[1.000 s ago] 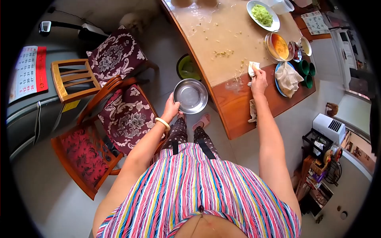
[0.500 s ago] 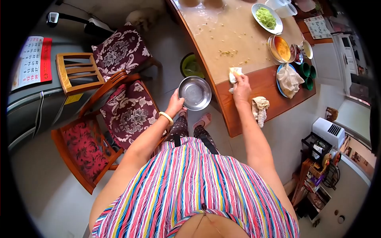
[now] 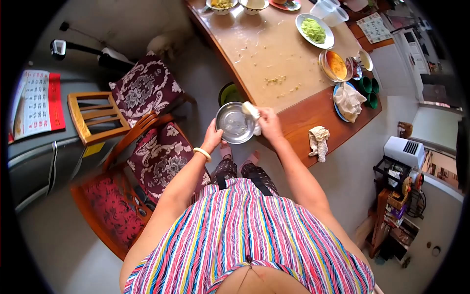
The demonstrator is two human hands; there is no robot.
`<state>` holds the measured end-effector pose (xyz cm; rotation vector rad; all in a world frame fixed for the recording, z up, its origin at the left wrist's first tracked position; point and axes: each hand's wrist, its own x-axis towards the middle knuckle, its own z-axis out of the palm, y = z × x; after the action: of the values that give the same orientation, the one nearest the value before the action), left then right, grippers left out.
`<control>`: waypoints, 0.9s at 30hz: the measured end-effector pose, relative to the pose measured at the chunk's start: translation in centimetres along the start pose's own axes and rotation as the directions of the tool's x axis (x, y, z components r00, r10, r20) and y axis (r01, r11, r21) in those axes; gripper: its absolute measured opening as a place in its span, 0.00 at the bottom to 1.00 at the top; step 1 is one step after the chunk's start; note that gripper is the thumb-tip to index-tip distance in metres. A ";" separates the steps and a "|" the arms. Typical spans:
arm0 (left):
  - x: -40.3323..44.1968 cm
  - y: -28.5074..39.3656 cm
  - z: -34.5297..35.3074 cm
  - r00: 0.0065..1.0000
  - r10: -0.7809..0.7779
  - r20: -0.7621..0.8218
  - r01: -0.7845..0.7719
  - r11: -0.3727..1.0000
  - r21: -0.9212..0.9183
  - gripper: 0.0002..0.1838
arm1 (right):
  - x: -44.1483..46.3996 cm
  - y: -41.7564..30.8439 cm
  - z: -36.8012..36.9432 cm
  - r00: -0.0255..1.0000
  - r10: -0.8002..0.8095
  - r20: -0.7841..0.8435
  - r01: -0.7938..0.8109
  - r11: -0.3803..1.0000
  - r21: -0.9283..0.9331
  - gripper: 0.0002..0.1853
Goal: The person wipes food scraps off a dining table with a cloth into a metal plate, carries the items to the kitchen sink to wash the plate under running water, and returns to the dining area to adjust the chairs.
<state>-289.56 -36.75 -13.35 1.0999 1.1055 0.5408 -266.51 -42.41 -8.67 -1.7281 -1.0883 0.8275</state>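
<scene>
My left hand (image 3: 212, 137) grips the rim of a shallow round metal bowl (image 3: 236, 128), held just off the table's corner. A few small bits lie inside the bowl. My right hand (image 3: 270, 123) is closed on a folded white cloth (image 3: 251, 110), which is at the bowl's right rim. Whether the cloth touches the rim, I cannot tell. Small yellow-green crumbs (image 3: 275, 80) are scattered over the table's clear covering. Below the bowl, partly hidden by it and the table, is a green bin (image 3: 229, 93).
The wooden table (image 3: 298, 122) carries a crumpled cloth (image 3: 319, 142), a covered blue plate (image 3: 348, 104), a bowl of orange liquid (image 3: 337, 65), green cups (image 3: 366, 85) and a plate of green shreds (image 3: 313, 30). Upholstered chairs (image 3: 147, 88) stand on the left.
My right hand has moved left with the white cloth, from the table edge to the bowl's rim. The bowl has shifted slightly, and small bits now show in it. The view has shifted a little.
</scene>
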 end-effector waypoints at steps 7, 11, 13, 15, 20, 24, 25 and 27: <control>3.7 3.0 -2.6 0.999 -0.031 0.029 0.032 0.999 -0.024 0.30 | 9.3 7.0 -18.4 0.935 0.055 -0.351 -0.103 0.988 -0.118 0.17; 5.7 4.5 -4.2 0.996 -0.018 -0.082 0.021 0.999 0.037 0.30 | 11.1 11.2 -21.3 0.858 -0.099 -0.504 -0.263 0.758 -0.597 0.21; 6.9 4.9 -5.0 0.997 -0.014 -0.082 0.018 0.999 0.046 0.30 | 10.3 8.9 -19.8 0.844 -0.019 -0.536 -0.334 0.763 -0.554 0.21; 7.3 5.1 -4.9 0.996 -0.016 -0.087 0.021 0.998 0.064 0.30 | 10.5 9.0 -19.3 0.833 -0.051 -0.551 -0.334 0.748 -0.574 0.21; 8.8 3.9 -5.2 0.996 -0.091 -0.022 0.093 0.988 0.121 0.31 | 9.9 7.5 -16.3 0.845 -0.044 -0.533 -0.328 0.745 -0.581 0.19; 9.1 4.3 -5.6 0.993 -0.100 0.059 0.095 0.992 0.080 0.31 | 9.6 4.0 -10.6 0.857 -0.050 -0.514 -0.285 0.783 -0.553 0.20; 9.6 4.7 -5.8 0.993 -0.083 0.081 0.076 0.993 0.090 0.31 | 9.6 3.7 -9.3 0.860 -0.065 -0.506 -0.274 0.778 -0.566 0.20; 9.9 4.7 -6.1 0.994 -0.062 0.088 0.052 0.992 0.119 0.30 | 9.2 2.3 -6.6 0.860 -0.057 -0.507 -0.274 0.787 -0.553 0.20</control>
<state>-290.41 -24.23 -13.58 1.1796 1.0955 0.3804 -256.51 -36.68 -9.07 -2.3970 -0.9382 0.0264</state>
